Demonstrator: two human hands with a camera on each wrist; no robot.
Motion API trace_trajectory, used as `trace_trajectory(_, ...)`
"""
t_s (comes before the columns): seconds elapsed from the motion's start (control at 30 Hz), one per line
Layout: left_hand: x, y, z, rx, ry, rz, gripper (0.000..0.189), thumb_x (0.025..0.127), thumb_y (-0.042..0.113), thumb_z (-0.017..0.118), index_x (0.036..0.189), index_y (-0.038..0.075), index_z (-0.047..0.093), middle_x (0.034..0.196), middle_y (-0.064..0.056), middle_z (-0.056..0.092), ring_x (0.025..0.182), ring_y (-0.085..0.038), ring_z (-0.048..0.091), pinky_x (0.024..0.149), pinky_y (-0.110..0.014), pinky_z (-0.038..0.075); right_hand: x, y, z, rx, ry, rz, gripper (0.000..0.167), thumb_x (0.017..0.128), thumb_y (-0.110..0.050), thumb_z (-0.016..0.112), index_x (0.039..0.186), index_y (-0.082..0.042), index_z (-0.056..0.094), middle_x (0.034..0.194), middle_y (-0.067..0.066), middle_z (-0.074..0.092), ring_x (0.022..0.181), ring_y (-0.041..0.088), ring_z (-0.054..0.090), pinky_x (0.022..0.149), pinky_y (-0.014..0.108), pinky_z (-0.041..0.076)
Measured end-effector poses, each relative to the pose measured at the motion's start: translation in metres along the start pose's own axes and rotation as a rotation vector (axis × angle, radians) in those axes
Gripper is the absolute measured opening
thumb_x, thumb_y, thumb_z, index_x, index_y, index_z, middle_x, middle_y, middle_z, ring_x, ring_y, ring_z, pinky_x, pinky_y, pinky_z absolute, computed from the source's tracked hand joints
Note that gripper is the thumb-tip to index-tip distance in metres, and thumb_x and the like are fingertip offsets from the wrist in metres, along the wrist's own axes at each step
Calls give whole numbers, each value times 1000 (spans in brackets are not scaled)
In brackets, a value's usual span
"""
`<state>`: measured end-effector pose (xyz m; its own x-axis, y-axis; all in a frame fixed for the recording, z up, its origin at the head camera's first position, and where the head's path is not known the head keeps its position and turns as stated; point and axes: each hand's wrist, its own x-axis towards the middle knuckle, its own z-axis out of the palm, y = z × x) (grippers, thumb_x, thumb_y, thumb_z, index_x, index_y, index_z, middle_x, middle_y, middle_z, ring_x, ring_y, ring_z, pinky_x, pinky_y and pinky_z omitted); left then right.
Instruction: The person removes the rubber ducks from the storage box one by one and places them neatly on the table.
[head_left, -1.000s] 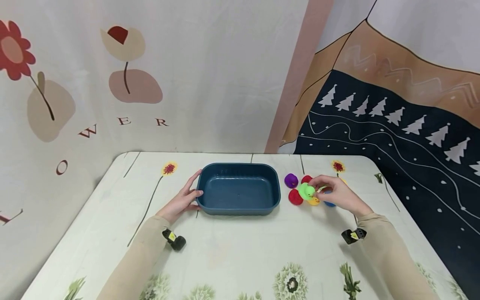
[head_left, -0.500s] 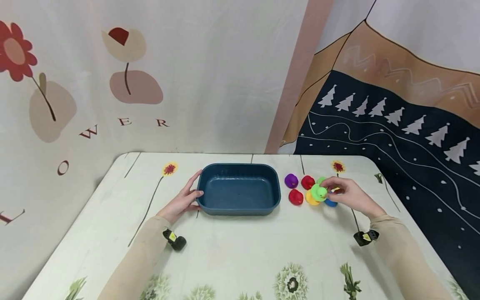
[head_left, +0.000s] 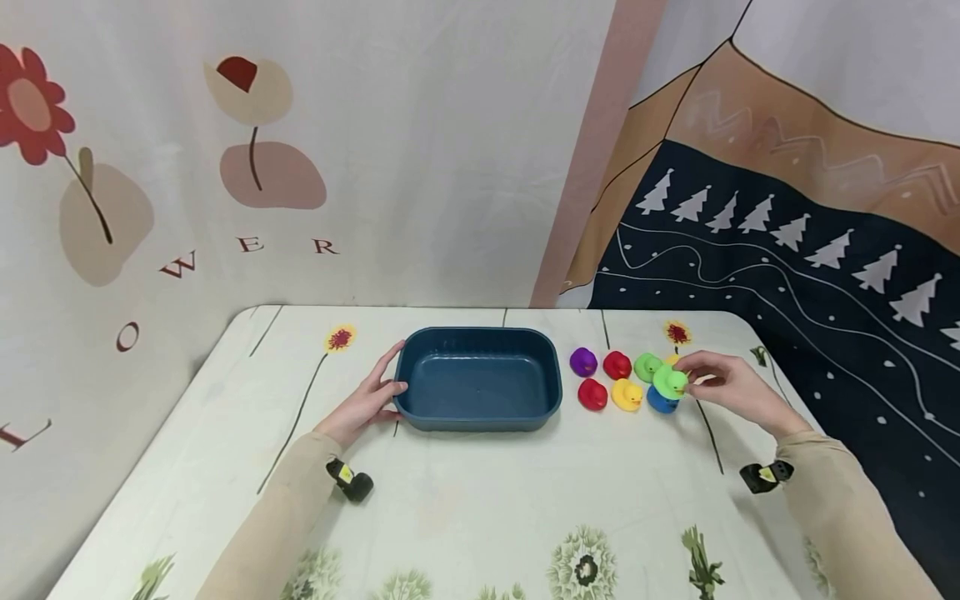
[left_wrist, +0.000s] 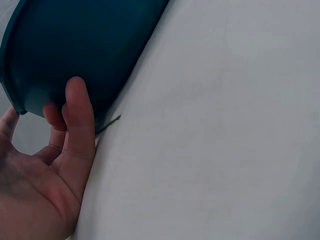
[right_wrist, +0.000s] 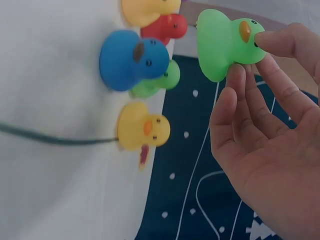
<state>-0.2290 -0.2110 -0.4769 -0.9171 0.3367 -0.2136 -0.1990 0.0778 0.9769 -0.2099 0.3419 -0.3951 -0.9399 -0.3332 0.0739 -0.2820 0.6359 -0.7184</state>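
A light green rubber duck [right_wrist: 225, 44] is pinched by the head between the thumb and fingers of my right hand [head_left: 731, 387]. In the head view it overlaps a blue duck [head_left: 662, 400] and hangs above the table. Another green duck [head_left: 647, 367] stands just left of it, and a yellow duck [right_wrist: 142, 127] is partly hidden behind it in the head view. At the left end of a dark blue plastic basin [head_left: 477, 422], my left hand [head_left: 365, 404] grips the rim. Its thumb lies over the edge, and other fingers touch the outer wall in the left wrist view.
Between basin and right hand stand a purple duck [head_left: 583, 362], a red duck [head_left: 617, 365], a second red duck [head_left: 592, 395] and a front yellow duck [head_left: 627, 395]. The table [head_left: 465, 492] has a flower-printed cover. Printed curtains [head_left: 420, 167] rise behind it.
My right hand has carried the held green duck to the right, from over the red and yellow ducks to over the blue one. The left hand and basin stay put.
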Motion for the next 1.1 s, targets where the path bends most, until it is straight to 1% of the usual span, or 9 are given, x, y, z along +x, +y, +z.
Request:
trace_trajectory(0.17,0,0,0,-3,1,0,71,99,18,51,153,44,12,155,-24,9,116,-38,50,87,-43,50,-5,8,-8,-3,25,-21,28,90,1,62,118,4,61,113,16,60,88,10,56,76,17,47)
trace_trajectory(0.33,0,0,0,-7,-4,7,71,99,18,51,153,43,12,155,-24,8,116,-38,50,87,-43,50,-8,16,-14,-6,22,-15,28,91,1,62,118,5,60,112,16,59,88,11,56,75,17,46)
trace_trajectory(0.5,1,-1,0,-10,-8,6,71,100,18,51,153,43,12,155,-24,9,116,-38,49,87,-43,50,-12,22,-21,-9,19,19,28,91,0,62,118,6,59,111,14,59,87,10,56,73,19,48)
trace_trajectory(0.6,1,-1,-1,-8,-2,1,71,100,18,51,153,44,12,155,-25,9,115,-38,50,86,-42,50,-14,24,-23,-7,8,62,29,92,-1,62,120,7,58,114,15,57,88,9,55,72,20,49)
trace_trajectory(0.77,2,-1,-1,-4,2,-4,71,100,18,51,153,44,13,154,-25,11,113,-37,52,86,-41,50,-17,32,-23,-2,-24,127,32,92,-4,61,122,8,56,120,20,53,90,6,54,73,22,49)
trace_trajectory(0.9,1,-1,-1,-3,-1,-4,71,99,18,51,153,44,13,154,-26,12,113,-36,52,85,-41,50,-19,44,-20,6,-33,150,33,92,-5,61,122,9,56,123,22,52,91,4,54,75,22,48)
trace_trajectory(1.0,1,-1,-1,-4,-3,-1,71,100,18,51,153,44,12,154,-26,12,113,-36,52,85,-41,51,-20,52,-16,18,-34,148,33,92,-6,61,122,8,57,122,21,53,91,4,54,75,22,49)
trace_trajectory(1.1,1,-1,-1,-12,-8,4,71,100,18,51,153,43,12,154,-25,11,113,-36,52,85,-42,51,-20,59,-13,23,-25,126,30,92,-6,62,119,7,58,119,18,56,91,5,55,74,23,49)
